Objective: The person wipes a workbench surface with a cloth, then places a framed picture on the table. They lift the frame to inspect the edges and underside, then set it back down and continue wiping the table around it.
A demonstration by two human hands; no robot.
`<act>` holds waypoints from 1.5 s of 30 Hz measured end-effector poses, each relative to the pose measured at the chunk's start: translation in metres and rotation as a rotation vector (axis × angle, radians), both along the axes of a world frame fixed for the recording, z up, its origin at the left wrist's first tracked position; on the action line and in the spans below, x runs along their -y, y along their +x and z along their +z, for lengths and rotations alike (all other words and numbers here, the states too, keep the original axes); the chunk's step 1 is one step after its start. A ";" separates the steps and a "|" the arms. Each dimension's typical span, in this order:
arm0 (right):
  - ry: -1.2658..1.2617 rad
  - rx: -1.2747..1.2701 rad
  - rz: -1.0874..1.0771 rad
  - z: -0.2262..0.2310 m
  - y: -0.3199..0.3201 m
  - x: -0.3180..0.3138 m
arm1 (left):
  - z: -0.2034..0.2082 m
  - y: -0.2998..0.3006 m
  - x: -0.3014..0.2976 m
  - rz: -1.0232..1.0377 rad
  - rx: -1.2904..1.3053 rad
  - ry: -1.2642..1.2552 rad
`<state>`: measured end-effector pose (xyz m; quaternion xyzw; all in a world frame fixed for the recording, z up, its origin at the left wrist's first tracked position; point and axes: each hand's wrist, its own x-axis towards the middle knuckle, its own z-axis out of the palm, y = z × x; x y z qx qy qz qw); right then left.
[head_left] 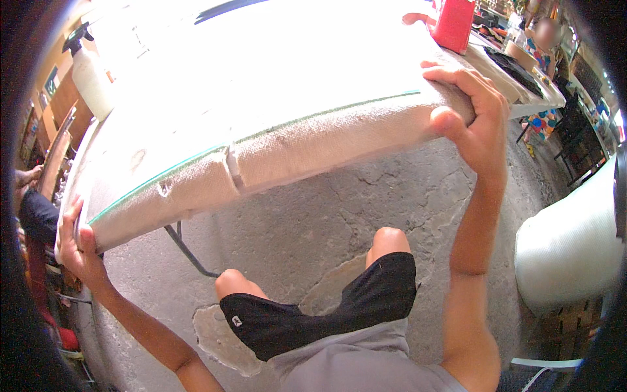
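A cloth-covered, padded table stretches in front of me, its top washed out by bright light. A thin green edge, like that of a glass sheet, runs along its near side. My left hand clasps the near left corner, fingers along the side and thumb on the front. At the near right end, my right hand grips the padded rim, with fingers over the top and thumb against the front face. A strip of tape crosses the padding between my hands.
A white spray bottle stands at the left edge, a red container at the far right. A large whitish roll stands to my right. Other people are at far left and far right. A thin metal leg reaches the concrete floor.
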<state>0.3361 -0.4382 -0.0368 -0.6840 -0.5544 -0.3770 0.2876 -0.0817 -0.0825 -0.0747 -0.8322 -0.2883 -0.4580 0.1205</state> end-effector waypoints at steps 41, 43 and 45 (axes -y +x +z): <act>0.877 -0.560 -0.238 -0.088 0.061 0.154 | -0.155 0.028 0.150 -0.549 0.355 0.034; 0.892 -1.015 -0.084 -0.173 -0.020 0.149 | -0.152 0.082 0.219 -0.708 -0.001 -0.376; 0.894 -1.569 0.198 -0.243 -0.104 0.112 | -0.177 0.140 0.266 -0.976 0.232 -0.611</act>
